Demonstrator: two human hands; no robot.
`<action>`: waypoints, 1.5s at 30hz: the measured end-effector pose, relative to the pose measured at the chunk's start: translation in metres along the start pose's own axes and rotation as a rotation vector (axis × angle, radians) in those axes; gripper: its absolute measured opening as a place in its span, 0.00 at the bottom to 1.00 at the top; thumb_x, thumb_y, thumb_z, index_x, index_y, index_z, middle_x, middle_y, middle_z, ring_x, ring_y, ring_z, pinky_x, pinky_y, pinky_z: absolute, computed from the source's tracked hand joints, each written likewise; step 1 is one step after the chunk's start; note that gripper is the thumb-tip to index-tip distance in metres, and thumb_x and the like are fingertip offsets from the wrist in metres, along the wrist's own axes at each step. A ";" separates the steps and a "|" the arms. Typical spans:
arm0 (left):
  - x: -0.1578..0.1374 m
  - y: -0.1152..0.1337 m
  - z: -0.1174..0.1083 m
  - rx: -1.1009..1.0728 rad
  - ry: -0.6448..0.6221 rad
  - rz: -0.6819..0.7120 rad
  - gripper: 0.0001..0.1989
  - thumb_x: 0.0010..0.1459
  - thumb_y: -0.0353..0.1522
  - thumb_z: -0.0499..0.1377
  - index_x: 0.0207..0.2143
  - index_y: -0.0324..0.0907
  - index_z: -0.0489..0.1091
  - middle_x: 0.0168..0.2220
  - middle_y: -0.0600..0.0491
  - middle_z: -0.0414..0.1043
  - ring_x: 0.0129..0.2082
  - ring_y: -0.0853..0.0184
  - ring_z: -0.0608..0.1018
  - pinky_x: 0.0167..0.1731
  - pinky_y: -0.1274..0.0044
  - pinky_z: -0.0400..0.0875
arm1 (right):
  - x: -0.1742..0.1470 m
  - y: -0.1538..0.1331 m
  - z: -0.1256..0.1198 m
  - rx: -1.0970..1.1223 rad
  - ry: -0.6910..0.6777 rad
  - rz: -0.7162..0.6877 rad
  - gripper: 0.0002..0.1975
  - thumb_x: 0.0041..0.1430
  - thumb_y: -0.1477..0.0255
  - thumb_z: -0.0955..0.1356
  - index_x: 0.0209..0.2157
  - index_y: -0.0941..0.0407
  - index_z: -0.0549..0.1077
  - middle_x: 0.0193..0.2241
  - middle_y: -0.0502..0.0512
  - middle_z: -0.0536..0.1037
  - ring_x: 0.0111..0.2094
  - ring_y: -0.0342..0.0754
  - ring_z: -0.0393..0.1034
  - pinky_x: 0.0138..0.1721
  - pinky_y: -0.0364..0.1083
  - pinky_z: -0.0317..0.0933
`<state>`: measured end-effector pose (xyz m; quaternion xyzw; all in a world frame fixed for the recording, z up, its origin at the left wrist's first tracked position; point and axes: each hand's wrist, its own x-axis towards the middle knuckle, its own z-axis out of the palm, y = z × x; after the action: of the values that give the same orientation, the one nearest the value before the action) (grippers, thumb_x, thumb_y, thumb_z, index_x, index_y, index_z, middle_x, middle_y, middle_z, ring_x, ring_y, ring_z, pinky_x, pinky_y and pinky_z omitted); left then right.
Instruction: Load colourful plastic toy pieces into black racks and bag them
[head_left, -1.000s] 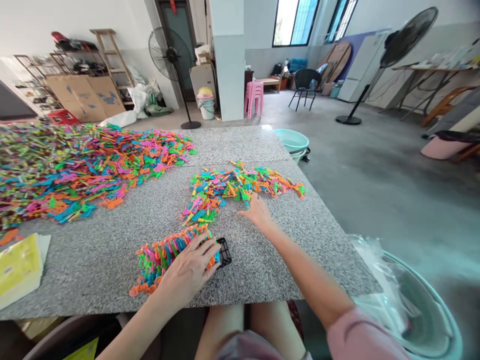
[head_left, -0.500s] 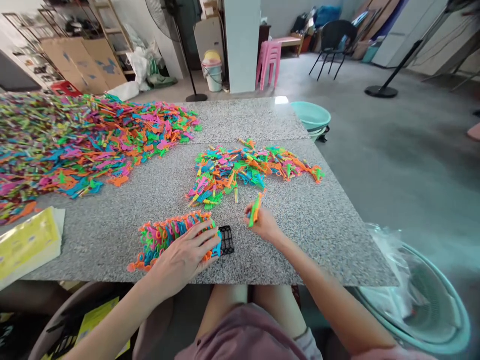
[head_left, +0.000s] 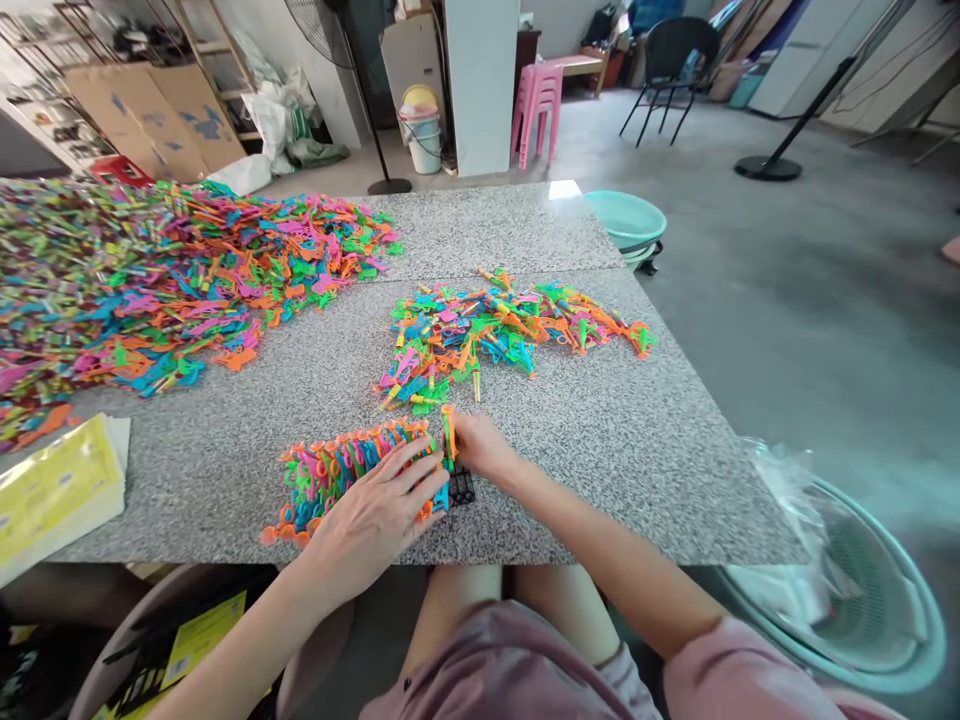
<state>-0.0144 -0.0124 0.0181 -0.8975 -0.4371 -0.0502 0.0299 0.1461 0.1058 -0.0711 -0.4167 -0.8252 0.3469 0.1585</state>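
Black plastic grid: lying just below the centre of the frame, showing cells only at its right end.
Packed rows: standing side by side to the left of those cells, showing coloured plastic bodies and round orange ends, presumably sitting in the same grid.
Left hand: lying palm down across the right end of the packed rows, spreading fairly wide with fingers slightly parted, probably steadying.
Right hand: pinching narrowly, holding an orange plastic piece nearly upright just right of the left fingertips; leaving unclear any contact with the grid and the number of pieces held.
Good fitting: likely calling for squaring the piece to the last row, pressing straight down and bracing the neighbours against leaning.
Loose pile: spreading across the centre of the frame, just above the right hand, risking a snag if swinging the wrist upward.
Granite tabletop: ending close below the left hand at the bottom, slanting away at the right; offering most room for moving right of the right hand.
Teal basket: sitting beyond the lower right corner.
Yellow-printed packs: lying near the bottom edge at lower left, limiting sliding that way.
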 end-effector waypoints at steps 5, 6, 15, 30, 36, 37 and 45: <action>0.000 -0.001 0.001 -0.018 0.013 0.008 0.13 0.66 0.34 0.55 0.52 0.39 0.68 0.53 0.47 0.71 0.61 0.54 0.66 0.58 0.63 0.69 | 0.000 0.014 -0.001 0.209 0.123 0.116 0.08 0.48 0.76 0.75 0.30 0.55 0.73 0.29 0.49 0.81 0.33 0.47 0.76 0.39 0.43 0.65; 0.000 -0.001 0.002 -0.012 0.020 0.013 0.13 0.66 0.34 0.54 0.51 0.39 0.68 0.52 0.47 0.71 0.61 0.54 0.66 0.58 0.63 0.69 | -0.001 0.014 0.001 0.222 0.121 0.088 0.08 0.49 0.76 0.75 0.29 0.55 0.72 0.29 0.49 0.81 0.34 0.47 0.76 0.39 0.43 0.65; -0.004 -0.001 0.007 -0.018 0.028 0.003 0.14 0.67 0.34 0.53 0.53 0.39 0.68 0.58 0.44 0.67 0.63 0.54 0.64 0.59 0.61 0.68 | -0.003 -0.008 0.003 -0.156 -0.029 -0.049 0.06 0.56 0.74 0.68 0.37 0.56 0.74 0.28 0.54 0.79 0.30 0.49 0.73 0.30 0.41 0.56; 0.007 0.001 -0.004 -0.030 -0.015 -0.002 0.11 0.64 0.28 0.53 0.47 0.40 0.70 0.60 0.46 0.68 0.63 0.57 0.65 0.61 0.63 0.65 | 0.014 -0.002 -0.004 -0.119 -0.126 -0.149 0.11 0.54 0.73 0.72 0.40 0.55 0.73 0.35 0.54 0.79 0.35 0.48 0.74 0.36 0.42 0.62; 0.006 0.002 -0.007 -0.044 -0.056 -0.017 0.13 0.62 0.27 0.55 0.49 0.40 0.70 0.59 0.47 0.69 0.64 0.56 0.64 0.60 0.62 0.66 | 0.057 0.030 -0.038 -0.028 0.338 0.359 0.26 0.46 0.68 0.78 0.45 0.60 0.68 0.39 0.61 0.78 0.40 0.53 0.74 0.38 0.46 0.65; 0.006 0.002 -0.007 -0.055 -0.054 -0.019 0.12 0.62 0.27 0.55 0.48 0.40 0.70 0.59 0.47 0.69 0.64 0.57 0.63 0.60 0.63 0.66 | 0.060 0.031 -0.041 -0.003 0.308 0.415 0.24 0.46 0.71 0.77 0.43 0.60 0.68 0.37 0.60 0.78 0.38 0.52 0.75 0.37 0.45 0.65; 0.004 0.000 -0.002 -0.100 -0.025 -0.023 0.14 0.62 0.27 0.55 0.50 0.40 0.70 0.59 0.48 0.69 0.64 0.57 0.63 0.61 0.63 0.64 | -0.034 0.032 -0.029 0.302 0.163 0.318 0.02 0.55 0.76 0.69 0.31 0.56 0.72 0.20 0.47 0.76 0.22 0.44 0.73 0.28 0.40 0.63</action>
<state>-0.0116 -0.0095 0.0203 -0.8934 -0.4446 -0.0613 -0.0212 0.2005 0.1044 -0.0723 -0.5396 -0.6723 0.4523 0.2286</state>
